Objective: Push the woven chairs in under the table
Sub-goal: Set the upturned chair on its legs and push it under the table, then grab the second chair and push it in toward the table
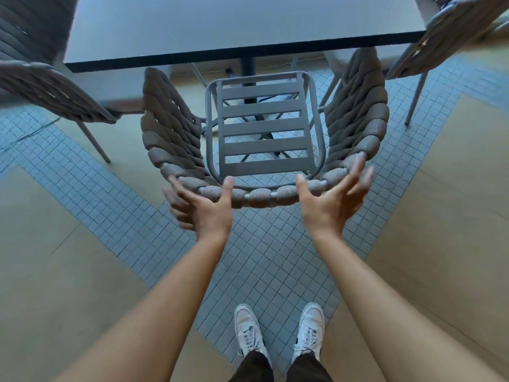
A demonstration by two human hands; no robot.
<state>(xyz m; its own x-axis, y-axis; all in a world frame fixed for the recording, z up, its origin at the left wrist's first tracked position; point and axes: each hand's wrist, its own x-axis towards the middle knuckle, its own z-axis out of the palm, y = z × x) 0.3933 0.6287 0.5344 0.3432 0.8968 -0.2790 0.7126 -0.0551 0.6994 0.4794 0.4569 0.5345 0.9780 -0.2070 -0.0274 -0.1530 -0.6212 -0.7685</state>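
Directly below the table point(242, 26): the middle chair point(261, 128), woven back toward the camera, slatted seat point(263, 125) facing the table's near edge. Front of seat just short of that edge, not under it; arms curving up on either side toward the table, tops near its rim. Table post visible through the slats beyond the seat.

Behind the chair's back rail: left hand point(203, 208), wide open, fingers spread, thumb up against the rail, gripping nothing; contact between thumb and weave hard to tell. Right hand point(330, 199), also wide open, fingers splayed and motion-blurred, thumb raised near the rail, holding nothing. Both bare forearms reaching forward from the bottom of view.

Left of the table: second woven chair point(41, 78), angled, partly out of view, one leg on the floor. Right of the table: third woven chair point(440, 34), likewise angled, leg standing well out from the table.

Under everything: floor point(82, 271) of tan panels with bands of small blue-grey tiles. Behind the chair, at the lower edge: two white sneakers point(278, 332) on the tiles, dark trouser cuffs above them.
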